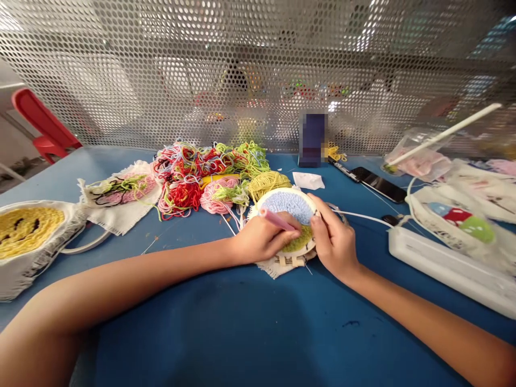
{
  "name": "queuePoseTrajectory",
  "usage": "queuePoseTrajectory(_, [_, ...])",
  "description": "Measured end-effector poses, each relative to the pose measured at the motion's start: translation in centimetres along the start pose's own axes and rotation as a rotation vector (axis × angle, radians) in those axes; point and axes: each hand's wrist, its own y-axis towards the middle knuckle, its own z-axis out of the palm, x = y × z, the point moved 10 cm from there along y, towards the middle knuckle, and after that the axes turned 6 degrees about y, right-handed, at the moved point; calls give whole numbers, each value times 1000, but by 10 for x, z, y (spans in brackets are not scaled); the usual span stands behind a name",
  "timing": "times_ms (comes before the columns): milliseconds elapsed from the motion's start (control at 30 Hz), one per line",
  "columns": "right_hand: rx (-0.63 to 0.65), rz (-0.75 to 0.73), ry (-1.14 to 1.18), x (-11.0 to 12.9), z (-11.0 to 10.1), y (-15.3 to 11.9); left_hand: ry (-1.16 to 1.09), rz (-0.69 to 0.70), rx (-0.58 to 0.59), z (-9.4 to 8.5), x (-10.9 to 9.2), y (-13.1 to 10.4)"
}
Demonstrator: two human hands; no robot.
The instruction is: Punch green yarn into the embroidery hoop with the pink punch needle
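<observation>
My left hand (260,236) is closed around a pink-handled punch needle (278,219), held slanted over a round embroidery hoop (308,201). Its tip is hidden behind my fingers. Inside the hoop, the fabric carries light blue yarn loops (288,203) in the upper part and olive-yellow loops (298,240) lower down. My right hand (334,239) grips the hoop's right edge, with the thumb on the front. Loose cloth (274,267) hangs below the hoop. Just behind it lies a ball of olive-yellow yarn (268,184).
A heap of tangled yarn (189,166) lies at the back. Hooped yellow smiley work (28,228) sits left. On the right are a power strip (451,269), a black phone (381,184), a plastic cup (419,156) and patterned cloth (459,215). A perforated metal panel (242,70) borders the blue table (242,333).
</observation>
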Motion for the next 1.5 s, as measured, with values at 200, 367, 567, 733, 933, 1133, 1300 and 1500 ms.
queuePoseTrajectory(200, [26, 53, 23, -7, 3, 3, -6, 49, -59, -8, -10, -9])
queuePoseTrajectory(367, [47, 84, 29, -10, 7, 4, -8, -23, -133, -24, -6, -7])
queuePoseTrajectory(567, [50, 83, 115, -12, 7, 5, 32, -68, -110, -43, -9, 11])
queuePoseTrajectory(733, [69, 108, 114, -14, 9, 5, 65, -11, 78, -28, -18, 17])
queuePoseTrajectory(933, [56, 82, 60, -10, 7, 3, 170, -52, 159, -16, -23, 17])
queuePoseTrajectory(1133, [51, 147, 67, -18, 8, 3, 174, -66, 216, 2, -24, 11])
queuePoseTrajectory(1300, [50, 124, 59, -17, 9, 3, 156, -124, 219, 15, -4, 13])
queuePoseTrajectory(1500, [31, 129, 63, -18, 7, 4, 163, -138, 220, 24, 12, 19])
